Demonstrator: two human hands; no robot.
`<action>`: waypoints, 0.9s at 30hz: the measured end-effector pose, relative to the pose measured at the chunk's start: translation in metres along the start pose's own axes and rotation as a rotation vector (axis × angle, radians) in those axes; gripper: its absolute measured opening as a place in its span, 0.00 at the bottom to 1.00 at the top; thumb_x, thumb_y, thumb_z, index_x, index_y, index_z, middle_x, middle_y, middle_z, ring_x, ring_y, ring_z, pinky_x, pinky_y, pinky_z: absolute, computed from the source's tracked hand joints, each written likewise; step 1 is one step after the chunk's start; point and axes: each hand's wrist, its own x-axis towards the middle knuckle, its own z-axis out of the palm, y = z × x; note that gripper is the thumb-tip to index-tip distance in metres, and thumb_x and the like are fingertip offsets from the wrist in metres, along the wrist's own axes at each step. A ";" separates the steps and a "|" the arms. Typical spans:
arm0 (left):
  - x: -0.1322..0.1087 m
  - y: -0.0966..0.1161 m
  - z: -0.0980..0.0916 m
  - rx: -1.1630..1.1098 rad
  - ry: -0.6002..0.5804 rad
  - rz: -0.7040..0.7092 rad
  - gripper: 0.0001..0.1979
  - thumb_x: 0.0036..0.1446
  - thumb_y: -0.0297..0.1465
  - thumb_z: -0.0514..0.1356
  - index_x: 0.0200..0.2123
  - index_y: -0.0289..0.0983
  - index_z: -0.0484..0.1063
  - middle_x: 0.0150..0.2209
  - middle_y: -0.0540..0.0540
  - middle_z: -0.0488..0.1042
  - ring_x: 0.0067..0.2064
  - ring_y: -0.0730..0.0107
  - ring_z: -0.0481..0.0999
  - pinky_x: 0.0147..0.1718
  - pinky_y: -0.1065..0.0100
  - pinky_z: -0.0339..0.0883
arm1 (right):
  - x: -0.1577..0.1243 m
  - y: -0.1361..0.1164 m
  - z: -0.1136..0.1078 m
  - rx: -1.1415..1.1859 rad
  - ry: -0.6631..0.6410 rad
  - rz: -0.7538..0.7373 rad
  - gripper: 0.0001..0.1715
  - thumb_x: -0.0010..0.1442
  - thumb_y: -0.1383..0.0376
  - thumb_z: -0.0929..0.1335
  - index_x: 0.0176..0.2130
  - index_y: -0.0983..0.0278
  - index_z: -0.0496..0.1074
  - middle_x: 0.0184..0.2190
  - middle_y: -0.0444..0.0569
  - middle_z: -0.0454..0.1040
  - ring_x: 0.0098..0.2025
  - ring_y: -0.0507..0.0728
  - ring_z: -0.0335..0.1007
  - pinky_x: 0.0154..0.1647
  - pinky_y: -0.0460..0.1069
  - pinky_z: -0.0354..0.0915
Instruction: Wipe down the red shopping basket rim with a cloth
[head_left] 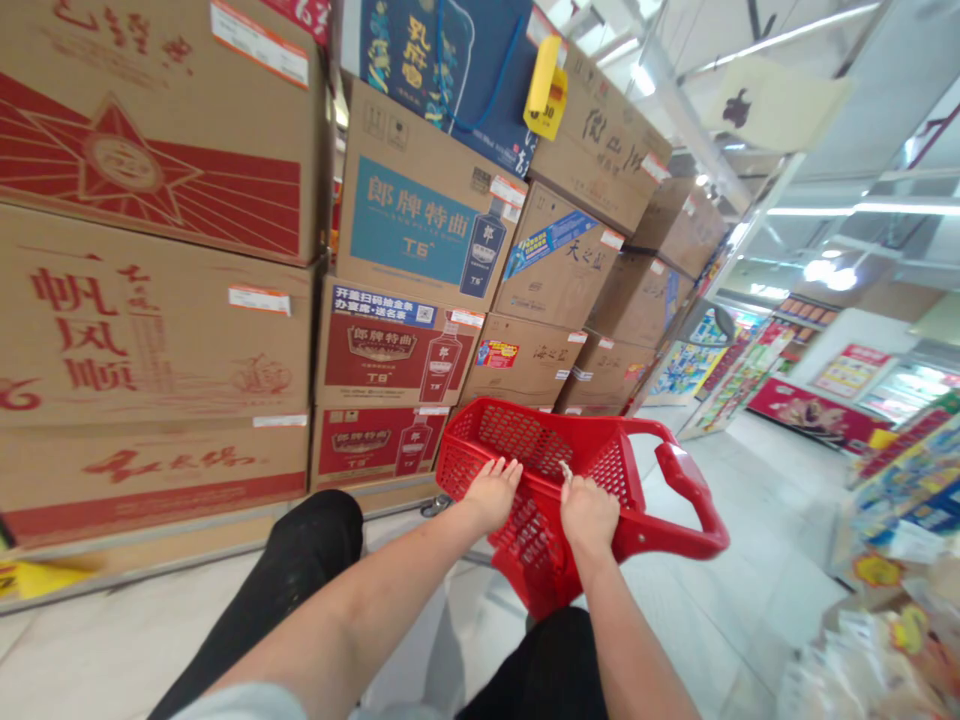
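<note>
Red basket stands in the aisle just ahead of the person's knees, close beside stacked cartons on the left. Left hand lies flat on the near rim, fingers spread wide and extended over the edge. Right hand is curled tight on the same rim. The basket handle sits right of both hands, untouched. Tiled floor underneath.

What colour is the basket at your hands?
Red all over, the basket, seen in the head view.

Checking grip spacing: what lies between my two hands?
In the head view, only bare perforated wall of the red basket separates the left hand and right hand.
</note>
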 end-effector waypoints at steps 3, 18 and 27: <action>0.001 -0.002 -0.002 0.002 0.013 -0.016 0.34 0.52 0.25 0.50 0.64 0.34 0.51 0.64 0.39 0.54 0.65 0.53 0.52 0.61 0.51 0.47 | -0.002 -0.007 -0.005 0.018 0.000 -0.006 0.20 0.66 0.61 0.58 0.33 0.68 0.72 0.30 0.55 0.73 0.33 0.57 0.71 0.34 0.51 0.54; -0.022 -0.046 -0.026 -0.029 0.037 -0.211 0.28 0.57 0.21 0.45 0.61 0.32 0.57 0.63 0.36 0.56 0.63 0.58 0.59 0.60 0.54 0.53 | -0.020 -0.067 -0.099 0.297 -0.418 -0.310 0.18 0.61 0.72 0.58 0.44 0.65 0.73 0.46 0.56 0.73 0.45 0.58 0.70 0.42 0.49 0.61; -0.069 0.013 -0.058 -0.349 0.221 -0.165 0.25 0.66 0.33 0.37 0.64 0.35 0.52 0.66 0.43 0.52 0.66 0.68 0.50 0.62 0.62 0.50 | -0.034 0.014 -0.150 0.475 -0.182 -0.366 0.21 0.56 0.74 0.59 0.44 0.64 0.75 0.47 0.52 0.73 0.48 0.58 0.66 0.55 0.50 0.57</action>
